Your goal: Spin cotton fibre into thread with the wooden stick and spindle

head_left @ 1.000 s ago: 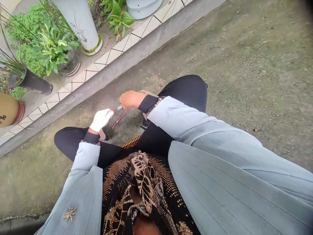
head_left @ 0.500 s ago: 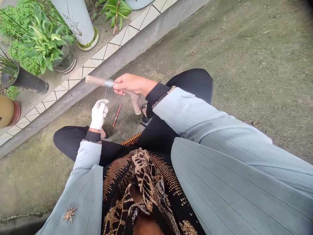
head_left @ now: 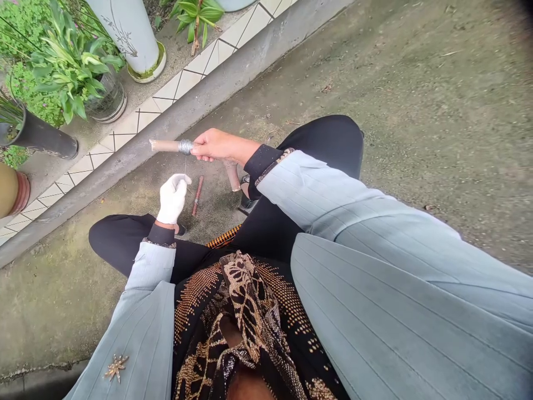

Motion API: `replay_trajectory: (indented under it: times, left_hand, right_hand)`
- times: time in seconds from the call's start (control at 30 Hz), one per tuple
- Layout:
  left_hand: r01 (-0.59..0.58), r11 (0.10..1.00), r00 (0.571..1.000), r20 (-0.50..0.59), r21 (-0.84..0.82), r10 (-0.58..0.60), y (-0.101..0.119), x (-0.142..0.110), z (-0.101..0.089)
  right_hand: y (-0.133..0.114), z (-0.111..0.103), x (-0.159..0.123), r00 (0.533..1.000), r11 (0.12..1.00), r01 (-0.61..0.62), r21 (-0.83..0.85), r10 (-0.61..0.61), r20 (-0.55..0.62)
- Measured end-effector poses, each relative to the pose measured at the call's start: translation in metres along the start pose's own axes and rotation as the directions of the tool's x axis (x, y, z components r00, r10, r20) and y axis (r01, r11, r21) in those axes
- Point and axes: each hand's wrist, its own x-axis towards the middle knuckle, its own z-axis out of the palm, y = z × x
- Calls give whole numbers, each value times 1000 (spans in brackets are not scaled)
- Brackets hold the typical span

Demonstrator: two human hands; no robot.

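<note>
My bare right hand is closed around a pale brown branching stick; its side branch points down past my wrist. A coil of silvery wire is wound around the stick just left of my fingers. From the coil a thin strand runs down to my left hand, which wears a white glove and pinches the strand. On the ground between my feet, to the right of the glove, lies a short reddish-brown stick.
A concrete curb with a white tiled edge crosses beyond my hands. Behind it stand a tall white pot, a black pot, a tan pot and a leafy plant. My right knee borders the work area.
The stick has turned from mostly hidden behind my right hand to lying crosswise, its wire coil in sight. My left hand has risen slightly below the coil, still with the strand.
</note>
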Motion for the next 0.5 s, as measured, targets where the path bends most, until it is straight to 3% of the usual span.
replay_trajectory:
  times: [0.17, 0.37, 0.5]
  left_hand:
    - [86, 962, 995, 78, -259, -68, 8, -5, 1]
    - [202, 893, 969, 212, -403, -123, 12, -8, 8]
    - [150, 845, 985, 156, -514, -81, 15, -7, 10]
  right_hand:
    - [1, -3, -4, 989, 988, 102, 118, -113, 94]
    - [3, -5, -8, 909, 917, 183, 356, -295, 293]
    - [6, -2, -5, 875, 892, 194, 409, -346, 338]
